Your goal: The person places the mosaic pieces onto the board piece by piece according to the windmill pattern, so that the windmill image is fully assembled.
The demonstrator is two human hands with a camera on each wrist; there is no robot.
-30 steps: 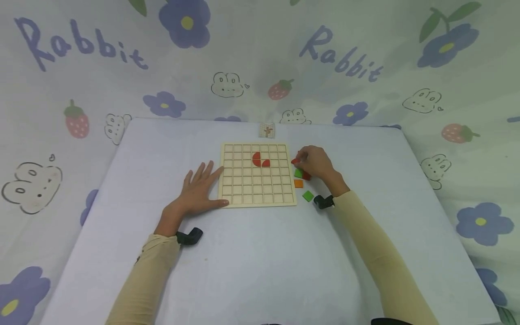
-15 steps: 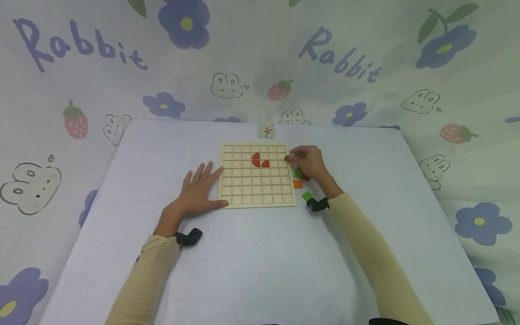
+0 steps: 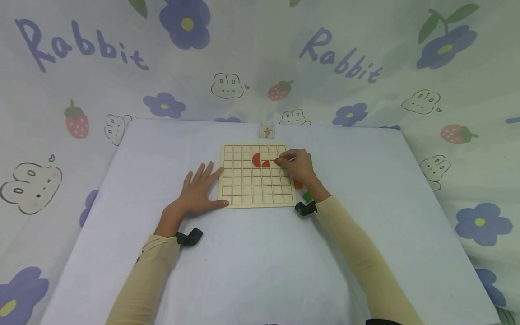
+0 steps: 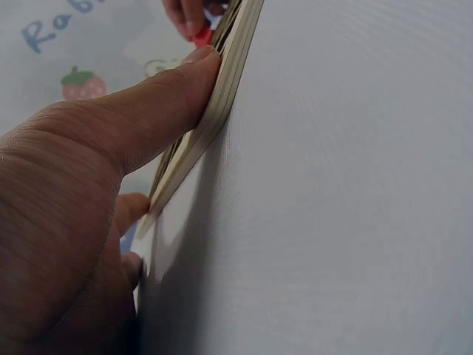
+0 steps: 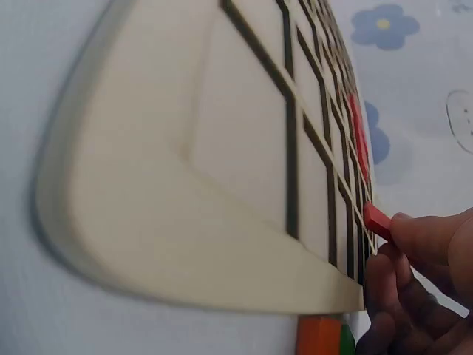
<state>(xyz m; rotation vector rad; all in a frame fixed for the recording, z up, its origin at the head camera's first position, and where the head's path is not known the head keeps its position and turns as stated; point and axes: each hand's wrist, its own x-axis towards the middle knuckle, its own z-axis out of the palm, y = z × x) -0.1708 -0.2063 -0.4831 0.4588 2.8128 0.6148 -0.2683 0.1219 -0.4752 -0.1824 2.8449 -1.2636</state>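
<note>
A pale wooden grid board lies on the white table, with several red pieces set in its upper middle squares. My right hand pinches a red piece between thumb and fingertips, close over the board's right part. In the right wrist view that piece shows as a small thick block. My left hand lies spread at the board's left side. Its thumb rests on the near left corner of the rim, and a fingertip touches the left edge.
An orange piece and a green piece lie right of the board, partly covered by my right hand and wrist. A small patterned card lies beyond the board's far edge. A printed cloth hangs behind the table.
My right hand has picked up the red piece from beside the board and moved left with it over the right-hand squares. The left hand has stayed in place.
</note>
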